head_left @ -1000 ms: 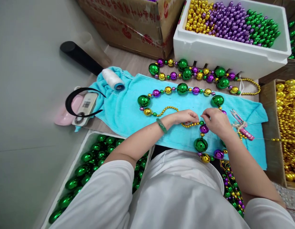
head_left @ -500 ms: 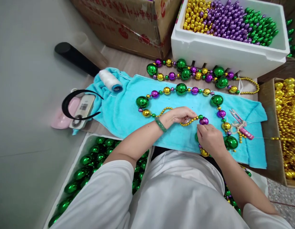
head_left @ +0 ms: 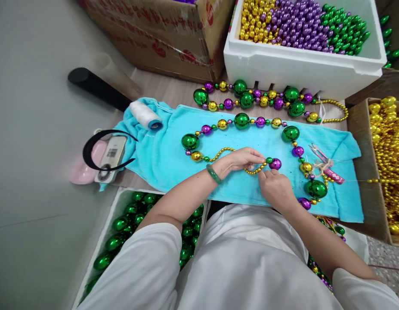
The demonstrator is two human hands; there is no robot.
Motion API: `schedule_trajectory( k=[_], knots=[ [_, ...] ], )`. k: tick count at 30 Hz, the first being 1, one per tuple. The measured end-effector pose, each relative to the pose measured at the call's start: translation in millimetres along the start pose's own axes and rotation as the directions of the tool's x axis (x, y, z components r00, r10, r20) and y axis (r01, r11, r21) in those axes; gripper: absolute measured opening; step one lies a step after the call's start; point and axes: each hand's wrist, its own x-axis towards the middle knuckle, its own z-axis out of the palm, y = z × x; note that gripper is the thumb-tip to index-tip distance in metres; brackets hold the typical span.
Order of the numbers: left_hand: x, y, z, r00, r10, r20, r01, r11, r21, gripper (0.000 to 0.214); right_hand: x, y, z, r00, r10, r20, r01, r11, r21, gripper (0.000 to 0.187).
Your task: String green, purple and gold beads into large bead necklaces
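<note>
A bead necklace of large green, purple and gold beads lies in a loop on a turquoise towel. My left hand, with a green bangle at the wrist, is closed on its strand of small gold beads. Just past those fingertips are a small green bead and a purple bead. My right hand is closed right below them, fingertips against the gold strand; what they pinch is hidden. Right of it lie pink-handled snippers with cord tied round them.
A finished-looking bead string lies behind the towel. Beyond stand a white foam box of beads and a cardboard carton. A thread spool and black headband are left; a gold-bead box is right.
My right hand has shifted slightly left, from beside the purple bead to below it. The large green and gold beads under that hand are out of sight. The view has shifted a little.
</note>
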Motion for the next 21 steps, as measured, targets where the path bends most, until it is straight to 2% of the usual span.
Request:
schedule_trajectory(
  k=[3, 11, 13, 17, 19, 21],
  knots=[
    [-4, -1, 2.3, 0.997, -0.006, 0.08, 0.004, 1.0, 0.018, 0.021, 0, -2, -1, 0.999, 0.0, 0.042, 0.0, 1.0, -0.001, 0.022],
    [-5, -3, -2.5, 0.989, 0.057, 0.139, -0.075, 0.989, 0.128, 0.018, 3, -7, 2, 0.992, 0.021, 0.126, -0.019, 1.0, -0.013, 0.024],
    [-4, -5, -3.4, 0.989, 0.094, 0.115, -0.11, 0.984, 0.141, 0.013, 6, -10, 3, 0.989, 0.031, 0.142, -0.031, 1.0, -0.007, 0.026],
    [-3, -6, -6.3, 0.984, 0.176, -0.015, -0.167, 0.954, 0.247, 0.007, 2, -13, -8, 0.984, 0.005, 0.18, -0.015, 0.998, 0.054, 0.025],
    [-5, -4, -7.6, 0.97, 0.235, -0.053, -0.203, 0.917, 0.344, 0.01, -5, -5, -20, 0.992, -0.002, 0.126, -0.019, 0.986, 0.165, 0.022],
    [-8, -1, -7.5, 0.954, 0.296, -0.046, -0.244, 0.857, 0.453, 0.012, -8, 15, -33, 0.997, 0.08, -0.023, -0.067, 0.938, 0.341, 0.021]
  ],
)
